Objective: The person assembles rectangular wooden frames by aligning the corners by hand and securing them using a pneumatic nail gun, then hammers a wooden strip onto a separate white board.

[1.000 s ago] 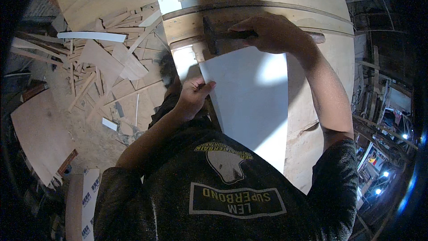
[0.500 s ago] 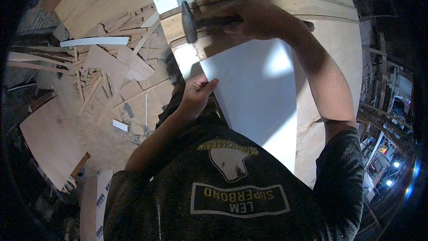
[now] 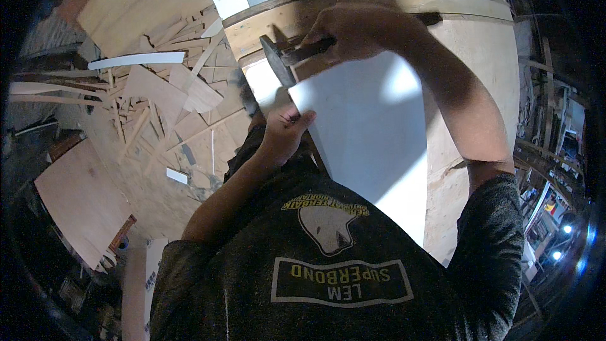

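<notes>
A hammer [image 3: 278, 62] with a dark metal head is in my right hand [image 3: 356, 30], whose fingers wrap round its handle. The head hangs just above the far left corner of a white panel [image 3: 372, 126]. My left hand [image 3: 287, 127] pinches the panel's left edge near that corner, thumb on top and fingers curled at the side. If a nail or anything small sits at the corner, I cannot make it out. The panel lies on a pale wooden work surface [image 3: 442, 215], its near end hidden by my dark shirt.
Wood offcuts [image 3: 202, 98] are heaped on the floor at the left, with a curved white strip [image 3: 137, 59] on them. A brown board [image 3: 82, 199] leans at the lower left. Beyond the hammer, a dark-edged wooden strip [image 3: 391, 5] crosses the work surface.
The hammer head has come down and nearer, toward the panel's corner, and has tilted. My left hand keeps its pinch on the panel edge. The whole view has shifted slightly.
</notes>
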A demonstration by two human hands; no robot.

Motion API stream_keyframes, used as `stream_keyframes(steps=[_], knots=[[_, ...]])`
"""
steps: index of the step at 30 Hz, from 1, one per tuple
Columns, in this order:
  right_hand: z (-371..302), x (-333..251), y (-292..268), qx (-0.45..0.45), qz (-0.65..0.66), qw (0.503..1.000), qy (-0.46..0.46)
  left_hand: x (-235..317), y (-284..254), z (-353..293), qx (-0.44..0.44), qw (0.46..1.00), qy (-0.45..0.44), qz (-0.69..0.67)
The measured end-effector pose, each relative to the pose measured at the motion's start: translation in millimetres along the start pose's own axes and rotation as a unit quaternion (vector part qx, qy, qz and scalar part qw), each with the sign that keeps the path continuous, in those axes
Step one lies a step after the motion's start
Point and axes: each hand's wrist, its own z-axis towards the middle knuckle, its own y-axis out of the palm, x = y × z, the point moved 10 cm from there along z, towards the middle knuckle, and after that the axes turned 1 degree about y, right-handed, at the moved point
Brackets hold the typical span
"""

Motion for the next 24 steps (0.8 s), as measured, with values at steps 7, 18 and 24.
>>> stream_keyframes(steps=[7, 18, 24], knots=[[-0.5, 22.4, -1.4, 0.044, -0.015, 0.999, -0.011, 11.0, 4.5, -0.4, 0.009, 0.999, -0.01, 0.035], [-20.9, 7.8, 0.6, 0.068, -0.001, 0.997, 0.042, 16.1, 6.3, 4.6, -0.002, 0.999, -0.049, 0.015], [-24.5, 8.3, -7.7, 0.071, 0.011, 0.997, 0.041, 18.1, 5.4, 5.8, -0.023, 0.998, 0.016, 0.056]])
